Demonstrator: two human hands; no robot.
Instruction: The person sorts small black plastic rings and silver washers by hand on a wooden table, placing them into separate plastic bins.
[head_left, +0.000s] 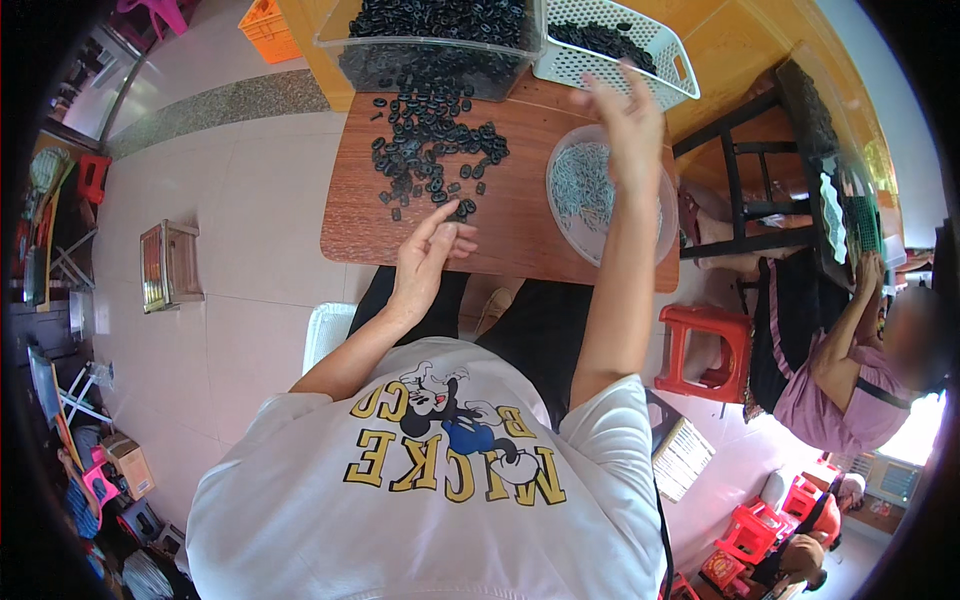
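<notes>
Small black oval plastic parts [425, 150] lie loose in a trail down a brown wooden table [350, 220]. At the near end of this trail is my left hand [430, 250], its index finger stretched toward a few of the parts and the other fingers loosely apart. My right hand [630, 125] is raised beside the near edge of a white perforated basket [665, 92], fingers spread and slightly blurred. I make out nothing held in it. Below that forearm, partly covered, a round clear bowl [557, 215] contains many small silvery pieces [583, 180].
A clear plastic bin [430, 60] heaped with black parts stands at the table's far edge. More dark parts [600, 42] fill the basket. At right are a red stool [705, 350] and a person in a pink top [850, 400] at another table. A low wooden stool [170, 265] stands left.
</notes>
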